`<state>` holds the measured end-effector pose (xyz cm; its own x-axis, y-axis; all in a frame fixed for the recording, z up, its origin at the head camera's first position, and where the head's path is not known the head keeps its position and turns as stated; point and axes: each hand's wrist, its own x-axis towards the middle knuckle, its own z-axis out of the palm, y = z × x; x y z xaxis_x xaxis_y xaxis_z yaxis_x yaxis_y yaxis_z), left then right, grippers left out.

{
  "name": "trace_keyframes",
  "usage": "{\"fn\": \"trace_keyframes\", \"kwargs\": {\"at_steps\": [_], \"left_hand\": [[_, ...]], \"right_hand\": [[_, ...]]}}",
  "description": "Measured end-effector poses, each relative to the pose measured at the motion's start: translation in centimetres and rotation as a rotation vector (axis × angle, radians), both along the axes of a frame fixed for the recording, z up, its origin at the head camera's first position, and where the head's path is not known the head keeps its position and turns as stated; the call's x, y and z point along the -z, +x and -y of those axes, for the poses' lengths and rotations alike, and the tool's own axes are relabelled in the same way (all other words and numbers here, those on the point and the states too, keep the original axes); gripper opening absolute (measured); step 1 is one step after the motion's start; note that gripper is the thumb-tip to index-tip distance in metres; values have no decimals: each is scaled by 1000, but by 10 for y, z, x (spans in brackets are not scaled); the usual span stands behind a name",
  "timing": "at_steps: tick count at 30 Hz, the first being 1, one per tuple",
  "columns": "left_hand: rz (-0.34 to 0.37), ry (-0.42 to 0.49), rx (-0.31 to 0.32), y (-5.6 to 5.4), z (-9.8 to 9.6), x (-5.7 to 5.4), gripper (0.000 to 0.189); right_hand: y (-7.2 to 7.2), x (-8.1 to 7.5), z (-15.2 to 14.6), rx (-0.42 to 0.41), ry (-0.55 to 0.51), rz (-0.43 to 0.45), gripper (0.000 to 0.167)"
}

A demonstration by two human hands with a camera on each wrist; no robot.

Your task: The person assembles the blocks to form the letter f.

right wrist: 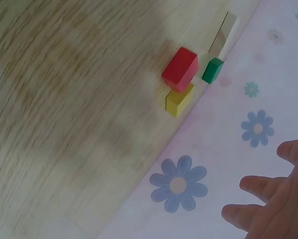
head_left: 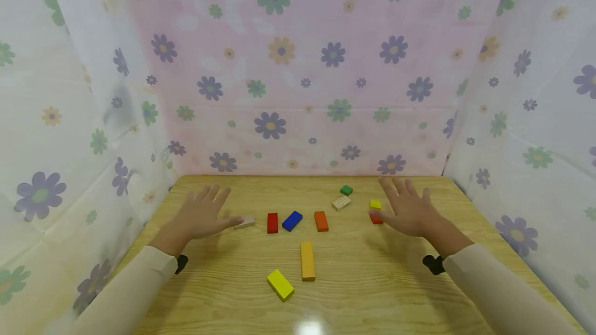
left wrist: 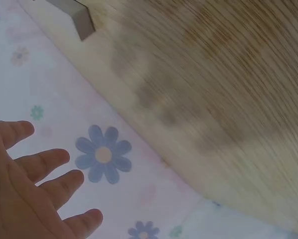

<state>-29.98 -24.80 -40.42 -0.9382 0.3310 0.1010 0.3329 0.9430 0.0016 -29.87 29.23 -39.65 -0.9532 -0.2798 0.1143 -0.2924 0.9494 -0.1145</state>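
L hand (head_left: pixel 202 216) is palm down above the desk (head_left: pixel 223 304), twd its far L corner; R hand (head_left: pixel 410 213) likewise twd the far R corner. Fingers spread, tips twd the far edge, thumbs pointing inward. Hands well apart. L arm (head_left: pixel 125 283) & R arm (head_left: pixel 503 283), long-sleeved, angle in from near L & near R, resp.

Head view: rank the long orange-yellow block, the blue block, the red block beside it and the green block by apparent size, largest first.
1. Long orange-yellow block, though it lies nearer the camera
2. Blue block and red block: too alike to rank
3. Green block
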Motion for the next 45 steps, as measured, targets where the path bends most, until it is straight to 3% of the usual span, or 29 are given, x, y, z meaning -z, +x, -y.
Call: {"fn": "trace_keyframes", "kwargs": {"at_steps": [13,18,26,31,39,45], "left_hand": [[-13,36,72,13,-25,4,113],[57,48,82,21,-36,6,114],[163,182,77,34,-53,14,105],[211,309,128,42,-58,18,96],[289,463,155,49,-69,23,84],[351,567,132,59,-82,24,71]], "right_hand": [[6,10,24,-118,-98,-34,101],[8,12,33,-137,-179,3,99],[14,18,50,-170,-297,59,93],[16,24,58,-185,-366,125,91],[19,29,71,-212,-467,235,90],[22,33,84,-223,-515,308,90]]}}
